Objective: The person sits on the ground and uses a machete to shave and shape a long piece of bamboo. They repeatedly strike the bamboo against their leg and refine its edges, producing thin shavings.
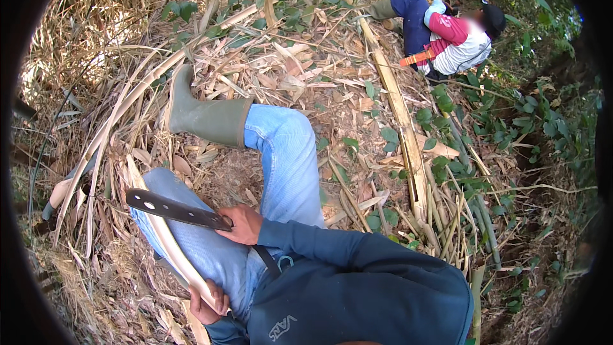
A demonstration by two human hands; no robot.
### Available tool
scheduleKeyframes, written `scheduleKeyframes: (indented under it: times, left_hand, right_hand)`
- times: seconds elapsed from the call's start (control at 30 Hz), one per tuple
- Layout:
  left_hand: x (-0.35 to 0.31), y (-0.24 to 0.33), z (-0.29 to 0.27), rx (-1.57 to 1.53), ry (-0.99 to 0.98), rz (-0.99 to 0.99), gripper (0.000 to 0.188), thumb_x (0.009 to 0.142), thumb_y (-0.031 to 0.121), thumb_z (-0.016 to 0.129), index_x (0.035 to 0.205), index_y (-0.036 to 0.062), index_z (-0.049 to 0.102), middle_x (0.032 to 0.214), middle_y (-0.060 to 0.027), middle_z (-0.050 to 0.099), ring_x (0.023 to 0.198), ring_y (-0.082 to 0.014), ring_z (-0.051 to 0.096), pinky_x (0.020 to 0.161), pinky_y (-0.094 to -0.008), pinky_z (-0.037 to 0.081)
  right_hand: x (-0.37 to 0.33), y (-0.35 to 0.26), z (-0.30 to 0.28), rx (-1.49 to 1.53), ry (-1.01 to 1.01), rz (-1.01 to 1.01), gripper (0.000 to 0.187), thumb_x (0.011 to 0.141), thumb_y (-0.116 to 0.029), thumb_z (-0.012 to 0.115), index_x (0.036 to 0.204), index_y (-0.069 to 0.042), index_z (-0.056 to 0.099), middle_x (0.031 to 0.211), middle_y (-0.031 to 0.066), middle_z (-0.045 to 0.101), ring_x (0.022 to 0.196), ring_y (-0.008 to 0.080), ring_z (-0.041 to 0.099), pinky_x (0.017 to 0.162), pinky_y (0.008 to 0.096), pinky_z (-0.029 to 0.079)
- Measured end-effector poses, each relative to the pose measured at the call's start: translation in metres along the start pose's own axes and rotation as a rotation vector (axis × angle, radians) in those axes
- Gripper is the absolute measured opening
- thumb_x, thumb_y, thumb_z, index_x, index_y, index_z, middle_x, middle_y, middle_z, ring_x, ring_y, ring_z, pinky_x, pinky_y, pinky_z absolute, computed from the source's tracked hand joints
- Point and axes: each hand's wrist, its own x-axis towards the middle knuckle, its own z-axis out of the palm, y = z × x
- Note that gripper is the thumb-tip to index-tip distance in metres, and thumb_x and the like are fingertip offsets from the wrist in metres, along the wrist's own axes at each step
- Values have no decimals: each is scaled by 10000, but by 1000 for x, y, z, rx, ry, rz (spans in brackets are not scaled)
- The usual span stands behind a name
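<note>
The fingers of the left hand [209,301] are curled round a pale split strip [174,249] near its lower end; the hand covers that end, so whether the pale piece below those fingers belongs to it is hard to tell. From there the strip runs up and leftward across the jeans [283,134]. The fingers of the right hand [242,224] are closed around the hidden handle of a machete [175,209], whose dark, holed blade points left from them, passing over the strip; I cannot tell whether the two touch. Beyond the right fingers is one green boot [207,118]. Far off to their upper right, another person [454,38] sits near a long split pole [397,112], the hands too small to read.
</note>
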Motion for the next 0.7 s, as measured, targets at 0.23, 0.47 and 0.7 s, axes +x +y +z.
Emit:
scheduleKeyframes:
  times: [0.23, 0.47, 0.7]
  left_hand:
    - [1, 0, 11, 4, 13, 39, 512, 1040, 446, 341, 1068, -52, 455, 736, -140, 481, 397, -141, 385, 307, -259, 349]
    - [3, -5, 20, 9, 33, 25, 520, 1039, 455, 336, 1029, -49, 461, 732, -136, 476, 399, -143, 384, 311, -264, 356]
    - [2, -8, 20, 6, -16, 37, 482, 1041, 421, 338, 1016, -43, 470, 720, -132, 482, 405, -144, 390, 331, -257, 354]
  right_hand:
    - [1, -4, 0, -2, -14, 16, 309, 781, -244, 710, 952, 2, 635, 782, 231, 637, 771, 412, 640, 680, 460, 501]
    - [-1, 5, -1, -11, -3, -6, 322, 779, -244, 714, 968, 6, 635, 780, 227, 637, 768, 411, 637, 682, 461, 498]
    - [2, 3, -2, -24, -32, 27, 320, 800, -259, 714, 954, 14, 649, 789, 233, 646, 767, 393, 655, 676, 441, 503]
